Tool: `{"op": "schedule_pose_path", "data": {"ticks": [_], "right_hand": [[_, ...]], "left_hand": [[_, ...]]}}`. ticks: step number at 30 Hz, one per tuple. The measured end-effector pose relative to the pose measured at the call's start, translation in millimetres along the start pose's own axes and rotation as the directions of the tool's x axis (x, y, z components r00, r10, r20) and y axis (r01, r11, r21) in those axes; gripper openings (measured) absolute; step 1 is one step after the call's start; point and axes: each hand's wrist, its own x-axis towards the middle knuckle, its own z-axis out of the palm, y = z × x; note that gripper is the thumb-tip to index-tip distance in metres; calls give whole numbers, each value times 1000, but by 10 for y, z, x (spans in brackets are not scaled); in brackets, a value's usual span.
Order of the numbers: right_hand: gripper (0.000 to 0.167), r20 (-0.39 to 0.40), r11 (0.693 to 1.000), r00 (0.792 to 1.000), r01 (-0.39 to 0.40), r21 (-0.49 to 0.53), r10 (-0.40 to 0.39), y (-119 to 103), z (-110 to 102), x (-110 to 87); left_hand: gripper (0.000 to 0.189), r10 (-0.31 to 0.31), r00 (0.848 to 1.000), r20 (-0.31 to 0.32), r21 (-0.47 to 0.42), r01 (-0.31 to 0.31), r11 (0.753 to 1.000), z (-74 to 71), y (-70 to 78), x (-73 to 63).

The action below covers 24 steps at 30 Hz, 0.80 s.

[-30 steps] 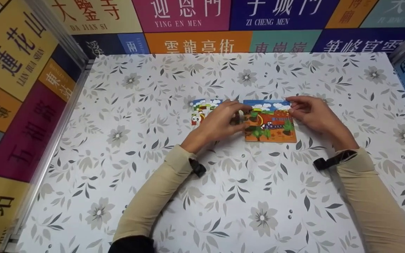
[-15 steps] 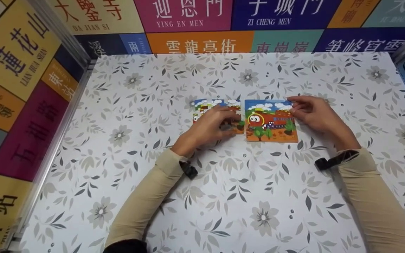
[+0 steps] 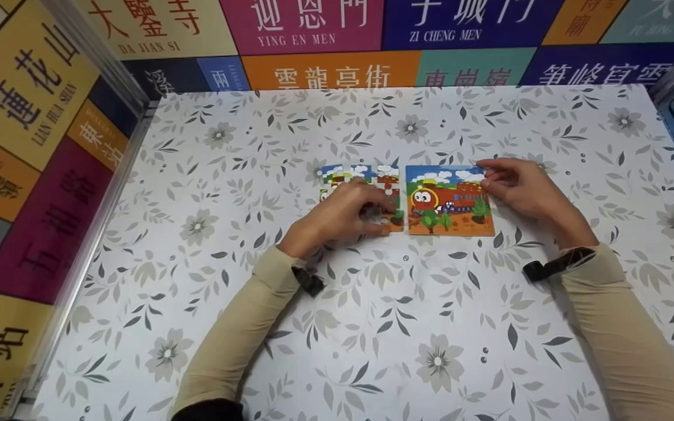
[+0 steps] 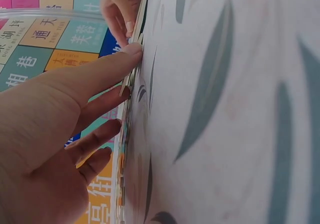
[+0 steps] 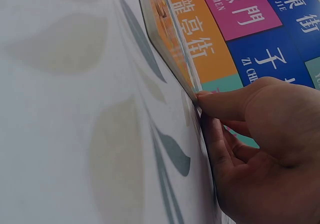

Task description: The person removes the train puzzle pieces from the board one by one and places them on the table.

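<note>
A square picture board (image 3: 451, 202) with a red cartoon train lies on the table. My right hand (image 3: 512, 184) holds its upper right edge; in the right wrist view the thumb (image 5: 220, 104) and the index finger pinch the board's edge. Left of the board lies a jigsaw puzzle (image 3: 389, 181) of the same train picture, its lower left covered by my left hand (image 3: 343, 213). The left wrist view shows the thumb (image 4: 112, 69) and index finger on either side of a thin, tilted puzzle piece (image 4: 123, 86), the other fingers spread loosely.
A white table (image 3: 313, 327) with a leaf and flower pattern bears everything. Coloured panels with large characters (image 3: 331, 70) stand along its back edge, and more line the left side (image 3: 33, 117) and the right.
My left hand has moved left from the board's left edge to the puzzle, uncovering the train's face. The puzzle's lower right piece now sits slightly lower. My right hand stays at the board.
</note>
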Motion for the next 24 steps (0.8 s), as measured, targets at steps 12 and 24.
{"op": "schedule_pose_path", "data": {"ticks": [12, 24], "right_hand": [[52, 2, 1000, 1000, 2, 9, -2, -3, 0, 9], [49, -18, 1000, 1000, 23, 1, -23, -3, 13, 5]], "left_hand": [[21, -5, 1000, -14, -5, 5, 1000, 9, -8, 14], [18, -28, 1000, 3, 4, 28, 1000, -33, 12, -22]]}}
